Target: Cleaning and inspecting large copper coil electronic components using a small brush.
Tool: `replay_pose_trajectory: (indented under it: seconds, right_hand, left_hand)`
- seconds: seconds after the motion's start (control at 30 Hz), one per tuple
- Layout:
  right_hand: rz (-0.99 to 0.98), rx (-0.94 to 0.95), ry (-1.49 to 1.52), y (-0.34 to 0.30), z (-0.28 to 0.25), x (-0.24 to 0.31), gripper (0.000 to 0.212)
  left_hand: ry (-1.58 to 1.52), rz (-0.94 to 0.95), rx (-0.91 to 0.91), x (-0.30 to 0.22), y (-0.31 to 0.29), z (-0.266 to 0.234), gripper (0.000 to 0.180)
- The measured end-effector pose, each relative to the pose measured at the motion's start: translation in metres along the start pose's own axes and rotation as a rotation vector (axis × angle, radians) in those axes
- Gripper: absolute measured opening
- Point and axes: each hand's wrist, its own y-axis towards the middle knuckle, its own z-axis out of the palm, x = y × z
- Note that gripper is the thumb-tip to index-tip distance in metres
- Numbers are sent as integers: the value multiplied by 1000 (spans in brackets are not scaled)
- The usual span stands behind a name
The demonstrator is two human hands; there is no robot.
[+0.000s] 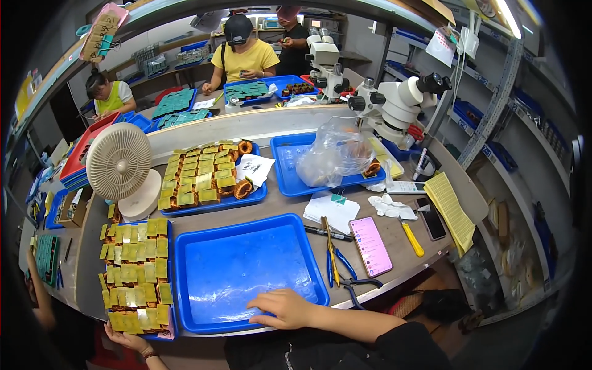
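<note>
My left hand (126,339) is at the near end of a narrow blue tray (173,277), its fingers curled against the corner. Rows of copper-wound coils topped with yellow tape squares (134,271) fill that tray. Over the near rim of a larger blue tray (243,259) reaches my right hand (280,308), palm down, fingers apart, holding nothing. The scuffed, shiny bottom of this tray shows. Behind it, another blue tray (246,200) bears more yellow-topped coils (200,172), two bare copper rings (243,189) and a marked paper (254,169).
A white fan (120,157) stands at left. Pliers (333,253), black-handled cutters (357,287), a phone (370,246) and a yellow-handled tool (412,237) lie at right. Behind are a bagged blue tray (290,172) and a microscope (401,102). Several people work beyond the bench.
</note>
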Motion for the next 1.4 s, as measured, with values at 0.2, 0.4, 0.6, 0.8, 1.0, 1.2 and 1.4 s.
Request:
replay_pose_trajectory:
  seconds: [0.2,0.4,0.6,0.8,1.0,1.2,1.4]
  right_hand:
    - [-35,193,-208,-10,15,-23,29]
    - [186,294,-29,-5,12,-24,31]
    - [200,299,-37,-6,13,-22,31]
    - [205,337,-65,-8,13,-21,32]
    - [496,164,-6,32,-59,27,70]
    - [204,-385,-175,176,-221,32,94]
    - [410,-94,-132,165,-161,37,88]
  left_hand:
    - [7,5,21,0,-2,0,51]
    - [9,3,22,1,-3,-2,48]
    - [26,9,23,1,-2,-5,48]
    - [-7,21,7,-5,-4,-2,47]
    - [2,16,11,6,-4,2,50]
    - [-32,22,-13,-5,-3,7,51]
    - [-58,30,-28,3,-6,0,49]
